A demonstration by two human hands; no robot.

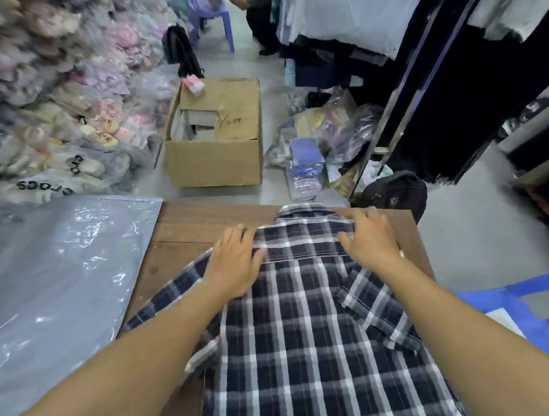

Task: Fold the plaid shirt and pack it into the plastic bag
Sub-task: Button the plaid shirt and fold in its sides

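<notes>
Tabletop: the brown wooden tabletop [184, 233] is carrying everything.
Bag: the clear crinkly plastic bag [60, 281] is lying flat over the tabletop's left edge, likely slippery.
Shirt: the dark blue-and-white plaid cotton shirt [308, 335] is lying back-up, collar toward the far edge; probably light and limp, best pinched at the shoulder seams.
Left hand: the left hand [237, 259] is pressing flat, fingers spread, gripping nothing.
Right hand: the right hand [371, 236] is doing likewise.

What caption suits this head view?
Both hands, left and right, flatten a plaid shirt beside a plastic bag.
</notes>
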